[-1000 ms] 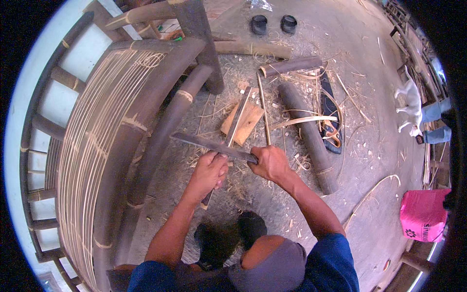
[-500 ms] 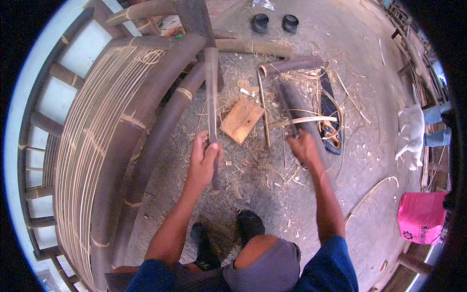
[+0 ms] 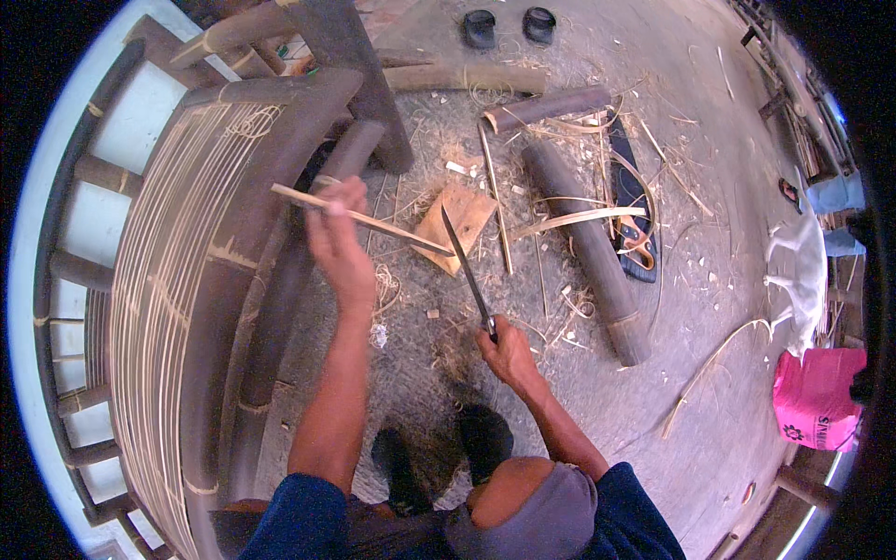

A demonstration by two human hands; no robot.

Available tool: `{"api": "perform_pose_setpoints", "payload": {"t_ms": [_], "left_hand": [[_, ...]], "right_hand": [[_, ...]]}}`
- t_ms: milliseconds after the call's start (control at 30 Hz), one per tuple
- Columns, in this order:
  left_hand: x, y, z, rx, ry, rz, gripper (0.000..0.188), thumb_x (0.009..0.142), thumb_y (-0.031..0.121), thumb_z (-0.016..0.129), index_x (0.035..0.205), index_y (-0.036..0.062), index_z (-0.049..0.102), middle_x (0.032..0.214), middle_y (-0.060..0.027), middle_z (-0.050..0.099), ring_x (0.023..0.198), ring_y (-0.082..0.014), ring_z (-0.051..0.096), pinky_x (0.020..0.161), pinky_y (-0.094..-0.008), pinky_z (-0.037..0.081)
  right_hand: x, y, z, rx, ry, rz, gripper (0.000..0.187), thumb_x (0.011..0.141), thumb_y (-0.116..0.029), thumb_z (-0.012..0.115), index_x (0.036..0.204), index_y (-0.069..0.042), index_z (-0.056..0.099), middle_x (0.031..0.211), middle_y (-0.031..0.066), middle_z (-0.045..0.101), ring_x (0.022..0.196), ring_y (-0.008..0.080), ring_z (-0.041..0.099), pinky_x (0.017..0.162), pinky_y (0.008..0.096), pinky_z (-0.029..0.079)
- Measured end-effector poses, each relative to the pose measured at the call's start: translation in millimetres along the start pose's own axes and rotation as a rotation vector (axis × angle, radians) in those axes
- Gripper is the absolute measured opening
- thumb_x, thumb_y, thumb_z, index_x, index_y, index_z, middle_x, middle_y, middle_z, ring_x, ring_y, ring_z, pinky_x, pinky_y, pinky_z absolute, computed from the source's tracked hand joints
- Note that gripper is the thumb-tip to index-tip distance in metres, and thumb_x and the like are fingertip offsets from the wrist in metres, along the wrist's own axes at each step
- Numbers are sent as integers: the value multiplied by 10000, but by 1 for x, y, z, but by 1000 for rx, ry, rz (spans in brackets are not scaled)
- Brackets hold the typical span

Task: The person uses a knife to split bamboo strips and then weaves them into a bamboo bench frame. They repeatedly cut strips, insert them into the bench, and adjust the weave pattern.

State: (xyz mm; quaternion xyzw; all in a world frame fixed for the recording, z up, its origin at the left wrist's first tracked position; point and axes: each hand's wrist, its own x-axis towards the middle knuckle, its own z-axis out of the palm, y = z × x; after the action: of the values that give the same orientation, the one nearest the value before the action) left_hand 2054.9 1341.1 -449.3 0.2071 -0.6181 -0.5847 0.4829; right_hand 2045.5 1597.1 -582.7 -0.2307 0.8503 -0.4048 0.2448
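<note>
My left hand (image 3: 338, 238) grips a split bamboo strip (image 3: 397, 231), which slants down to the right; the hand is slightly blurred. The strip's far end lies over the wooden block (image 3: 478, 222) on the floor. My right hand (image 3: 509, 353) is closed round the dark handle of a knife (image 3: 469, 273). Its long narrow blade points up and away, the tip overlapping the block in view and close to the strip's end. Whether blade and strip touch, I cannot tell.
A bamboo bench (image 3: 238, 224) strung with thin strips fills the left. Right of the block lie a dark bamboo pole (image 3: 588, 252), a curved pale strip (image 3: 579, 220) and a handsaw (image 3: 635, 238). Shavings litter the floor. A white animal (image 3: 798, 280) and pink bag (image 3: 812, 397) are far right.
The bamboo strip has swung from upright to slanting as my left hand moved left and away. My right hand has brought the knife left from the pole to the block.
</note>
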Motion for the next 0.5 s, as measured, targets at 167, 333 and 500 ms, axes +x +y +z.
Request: {"api": "perform_pose_setpoints", "payload": {"t_ms": [167,333,500], "left_hand": [[22,43,0,-233,151,94,292,1057,309,530,954,38,496,741,-70,529,673,-190,570,710,-431,578],[11,47,17,-194,187,77,233,1039,240,557,926,47,493,717,-58,529,682,-181,570,694,-417,579],[10,42,16,-271,187,72,220,1034,224,564,901,64,494,685,-26,488,643,-133,503,636,-359,516]], "right_hand": [[11,-26,-5,40,25,-46,319,915,-265,643,864,38,557,633,268,566,638,473,615,597,538,445],[21,-41,-6,101,33,-69,309,932,-261,629,872,36,567,635,267,570,620,469,610,593,540,440],[25,-54,-14,66,20,-52,309,940,-266,633,890,34,577,667,272,602,642,468,627,603,538,452]]}}
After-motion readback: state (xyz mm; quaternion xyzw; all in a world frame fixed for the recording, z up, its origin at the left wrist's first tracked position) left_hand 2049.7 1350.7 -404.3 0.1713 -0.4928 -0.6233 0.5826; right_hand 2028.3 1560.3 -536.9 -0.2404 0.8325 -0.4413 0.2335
